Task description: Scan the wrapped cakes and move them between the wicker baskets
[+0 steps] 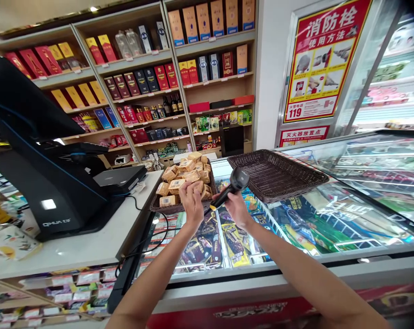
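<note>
My right hand (pixel 236 209) is closed around the handle of a black barcode scanner (pixel 240 179), which is held above the glass-topped freezer with its head tilted up and away. A black cable (pixel 167 226) runs from the scanner's side toward the counter. My left hand (pixel 192 203) reaches into a brown wicker basket (pixel 162 209) heaped with small wrapped snack packs. Its bent fingers close on a snack pack (pixel 197 186) at the near right of the heap, partly hidden by the fingers. Barcodes show on some of the other packs (pixel 176 183).
A second brown wicker basket (pixel 275 176) lies on the freezer (pixel 224 269) to the right. At left, a black checkout terminal (pixel 49 183) stands on a white counter (pixel 90 249). Shelves (pixel 145 59) of boxed goods line the back wall. Ice creams lie under the glass.
</note>
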